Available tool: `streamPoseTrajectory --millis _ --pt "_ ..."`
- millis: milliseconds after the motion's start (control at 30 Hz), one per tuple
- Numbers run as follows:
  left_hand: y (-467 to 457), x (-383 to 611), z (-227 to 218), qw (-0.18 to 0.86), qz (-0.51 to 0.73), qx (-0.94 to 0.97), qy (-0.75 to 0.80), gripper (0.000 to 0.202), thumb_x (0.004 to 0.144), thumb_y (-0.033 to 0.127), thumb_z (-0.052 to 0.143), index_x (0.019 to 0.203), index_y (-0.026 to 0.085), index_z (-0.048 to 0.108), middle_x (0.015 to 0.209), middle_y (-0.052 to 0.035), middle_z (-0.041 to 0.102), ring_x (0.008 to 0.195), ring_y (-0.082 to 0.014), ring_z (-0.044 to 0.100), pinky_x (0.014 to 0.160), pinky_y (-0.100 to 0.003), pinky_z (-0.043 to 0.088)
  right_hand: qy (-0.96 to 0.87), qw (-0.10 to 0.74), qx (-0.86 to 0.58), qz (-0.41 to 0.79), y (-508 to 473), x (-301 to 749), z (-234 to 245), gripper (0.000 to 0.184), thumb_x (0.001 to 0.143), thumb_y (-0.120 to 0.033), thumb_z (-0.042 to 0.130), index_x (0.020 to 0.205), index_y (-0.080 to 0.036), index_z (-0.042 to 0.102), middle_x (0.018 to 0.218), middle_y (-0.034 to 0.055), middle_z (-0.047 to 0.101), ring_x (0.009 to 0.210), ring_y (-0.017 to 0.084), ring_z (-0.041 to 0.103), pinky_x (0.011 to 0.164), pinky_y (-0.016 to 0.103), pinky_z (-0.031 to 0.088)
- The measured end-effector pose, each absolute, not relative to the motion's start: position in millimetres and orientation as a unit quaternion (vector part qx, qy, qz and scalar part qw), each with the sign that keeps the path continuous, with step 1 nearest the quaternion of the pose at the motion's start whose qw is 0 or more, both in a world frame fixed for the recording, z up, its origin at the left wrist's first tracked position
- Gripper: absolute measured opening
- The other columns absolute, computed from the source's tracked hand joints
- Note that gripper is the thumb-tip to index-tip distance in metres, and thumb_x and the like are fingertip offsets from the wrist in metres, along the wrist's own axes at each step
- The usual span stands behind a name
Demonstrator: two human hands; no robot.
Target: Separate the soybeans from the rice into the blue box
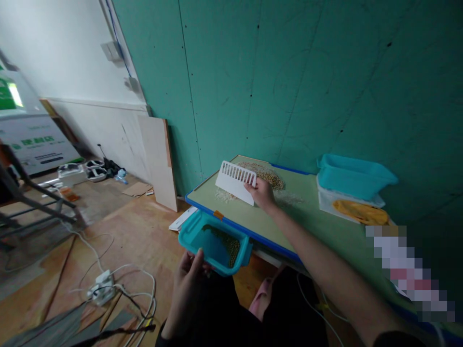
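In the head view, my right hand (263,194) grips the right end of a white flat scraper (232,186) with a row of slots along its top, standing on the green tabletop (304,221). Beyond it lies a heap of small tan-green beans (269,180), partly hidden by the scraper. Pale grains (224,195) are scattered at its near side. My left hand (188,272) grips the near rim of a turquoise plastic bin (208,254), thumb on top. The bin hangs just below the table's near left edge, with beans (231,246) collected along its right side.
Another turquoise bin (356,176) stands on a white container at the table's back right, with a yellow cloth-like item (360,212) in front. A green wall backs the table. A power strip (103,289) and loose cables lie on the floor at left, near a leaning board (159,161).
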State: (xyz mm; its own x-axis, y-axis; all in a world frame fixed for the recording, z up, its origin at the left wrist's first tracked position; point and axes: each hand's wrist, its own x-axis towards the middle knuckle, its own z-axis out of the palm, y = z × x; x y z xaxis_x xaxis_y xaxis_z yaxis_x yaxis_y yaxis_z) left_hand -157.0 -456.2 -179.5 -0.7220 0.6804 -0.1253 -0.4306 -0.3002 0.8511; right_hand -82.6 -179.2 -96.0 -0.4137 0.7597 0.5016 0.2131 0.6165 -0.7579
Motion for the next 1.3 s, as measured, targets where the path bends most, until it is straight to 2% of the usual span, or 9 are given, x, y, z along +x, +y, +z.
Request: streamPoseTrajectory --millis 133,500,800,1300 --pt "-457.4 -158.7 -180.7 0.346 0.791 0.137 0.485 0.029 0.072 0.039 0.078 0.071 0.017 0.059 0.054 0.0025 0.062 0.046 -0.0088 0.054 0.046 -0.018 0.041 -0.788 0.437 -0.311 0.302 -181.6 -84.4 -97.4 0.018 0.075 -0.033 0.066 0.08 -0.016 0.067 0.075 0.005 0.072 0.065 0.017 0.064 0.059 0.024 0.047" --pt "-457.4 -160.4 -185.0 0.351 0.788 0.134 0.489 0.032 0.07 0.042 0.079 0.07 0.017 0.059 0.053 0.0014 0.063 0.047 -0.0097 0.056 0.046 -0.018 0.042 -0.789 0.423 -0.289 0.339 -182.6 -85.0 -97.5 0.017 0.076 -0.03 0.067 0.088 -0.018 0.068 0.083 0.0063 0.074 0.077 0.02 0.068 0.065 0.028 0.052" --pt "-457.4 -156.6 -173.2 0.349 0.788 0.119 0.494 0.037 0.063 0.044 0.082 0.066 0.017 0.057 0.052 0.0022 0.061 0.045 -0.0096 0.055 0.044 -0.018 0.042 -0.794 0.422 -0.271 0.344 -183.9 -86.4 -99.3 0.018 0.077 -0.03 0.065 0.088 -0.016 0.068 0.083 0.0062 0.074 0.073 0.019 0.068 0.062 0.027 0.051" --pt "-457.9 -161.6 -189.2 0.345 0.784 0.143 0.496 0.031 0.074 0.042 0.076 0.074 0.017 0.058 0.053 0.0011 0.064 0.046 -0.0096 0.056 0.046 -0.018 0.041 -0.792 0.401 -0.247 0.389 -199.3 -88.5 -93.8 0.02 0.076 -0.03 0.064 0.087 -0.013 0.069 0.078 0.0065 0.072 0.071 0.019 0.067 0.062 0.026 0.05"
